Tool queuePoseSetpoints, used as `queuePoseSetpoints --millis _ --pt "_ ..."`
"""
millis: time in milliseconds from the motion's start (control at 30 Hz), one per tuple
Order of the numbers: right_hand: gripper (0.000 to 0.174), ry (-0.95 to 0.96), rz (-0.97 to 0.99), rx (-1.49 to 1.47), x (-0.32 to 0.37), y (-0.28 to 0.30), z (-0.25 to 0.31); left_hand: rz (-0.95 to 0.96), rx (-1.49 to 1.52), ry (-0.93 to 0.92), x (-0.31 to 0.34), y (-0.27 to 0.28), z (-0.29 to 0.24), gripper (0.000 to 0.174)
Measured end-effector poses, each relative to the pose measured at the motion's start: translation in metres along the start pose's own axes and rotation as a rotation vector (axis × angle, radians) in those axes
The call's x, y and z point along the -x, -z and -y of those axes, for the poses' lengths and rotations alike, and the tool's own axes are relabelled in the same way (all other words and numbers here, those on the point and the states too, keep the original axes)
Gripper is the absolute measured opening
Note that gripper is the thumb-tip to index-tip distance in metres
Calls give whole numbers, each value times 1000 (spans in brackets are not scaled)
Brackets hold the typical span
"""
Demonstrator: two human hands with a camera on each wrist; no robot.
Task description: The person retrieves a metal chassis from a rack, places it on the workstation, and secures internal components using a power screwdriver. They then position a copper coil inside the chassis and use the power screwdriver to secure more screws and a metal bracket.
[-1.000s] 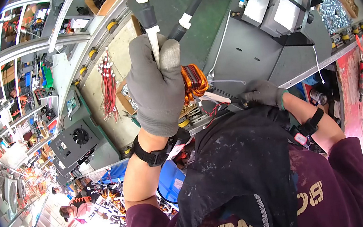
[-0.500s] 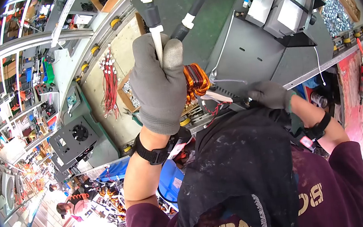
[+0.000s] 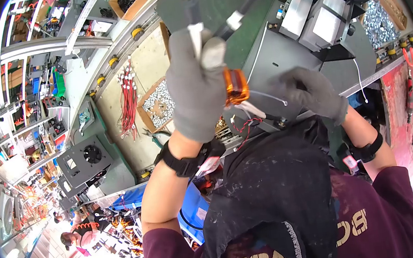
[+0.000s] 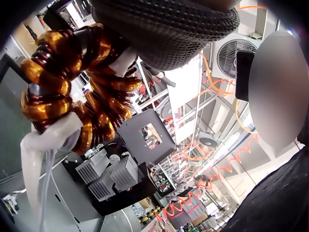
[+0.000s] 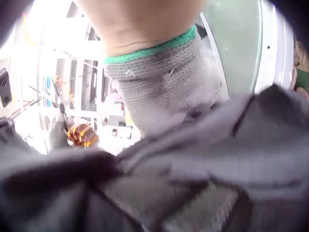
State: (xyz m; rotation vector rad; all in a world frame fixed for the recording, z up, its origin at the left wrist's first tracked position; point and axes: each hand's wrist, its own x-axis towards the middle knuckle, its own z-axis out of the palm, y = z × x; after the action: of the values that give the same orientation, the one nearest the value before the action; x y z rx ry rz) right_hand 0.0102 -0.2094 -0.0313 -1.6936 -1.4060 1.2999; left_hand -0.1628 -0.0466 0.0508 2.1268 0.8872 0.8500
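The left gloved hand [image 3: 193, 86] grips a white-sleeved lead [image 3: 197, 40] between thumb and fingers. A copper-wound ring coil [image 3: 236, 86] hangs beside this hand; in the left wrist view the coil [image 4: 72, 87] is close to the glove [image 4: 169, 34], with white sleeving [image 4: 53, 135] at its lower side. A thin lead with a ring terminal [image 3: 285, 103] extends from the coil toward the right hand. The right gloved hand [image 3: 315, 94] is raised, blurred, fingers loosely bent around a gap, holding nothing visible. The right wrist view shows mainly its cuff [image 5: 164, 82] and dark cloth.
A dark metal panel bearing heatsinks [image 3: 325, 21] lies at upper right. Red wires [image 3: 129, 105], a box of screws [image 3: 158, 104] and pliers [image 3: 158, 136] are at left. Beyond stands a fan unit [image 3: 83, 157]. Another screw box [image 3: 379, 22] is far right.
The left hand, coil and leads have shifted right. The right hand has risen away from the dark spot by the hood, and its fingers have loosened.
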Motion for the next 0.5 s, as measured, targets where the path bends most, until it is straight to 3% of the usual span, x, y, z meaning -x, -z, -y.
queuePoseSetpoints --millis 33,67,133,167,200,300,367,400,433,500 --pt "41 183 -189 -53 -7 3 4 -10 118 22 -6 -8 -6 29" --pt "41 187 -188 -46 -13 0 8 -19 79 -133 -16 -16 -13 29" --pt "41 92 121 -563 -29 -9 8 8 40 -365 -27 -34 -29 27" --pt "41 97 124 -551 -31 -11 -1 51 41 -436 -28 -44 -36 26" --pt "38 225 47 -484 -32 -12 -15 56 119 -492 -30 -56 -36 26" --pt "28 205 21 -481 -12 -1 -11 44 206 -585 -38 -75 -22 27" --pt "23 -9 -94 -515 5 -3 -19 21 214 -344 -35 -84 -7 27" --pt "27 -28 -152 -486 12 -8 -22 135 292 -169 -31 -91 7 28" --pt "27 -29 -162 -483 15 -10 -28 138 298 -176 -24 -101 29 28" --pt "31 -265 -276 -369 19 -15 -45 277 607 318 -12 -116 63 33"
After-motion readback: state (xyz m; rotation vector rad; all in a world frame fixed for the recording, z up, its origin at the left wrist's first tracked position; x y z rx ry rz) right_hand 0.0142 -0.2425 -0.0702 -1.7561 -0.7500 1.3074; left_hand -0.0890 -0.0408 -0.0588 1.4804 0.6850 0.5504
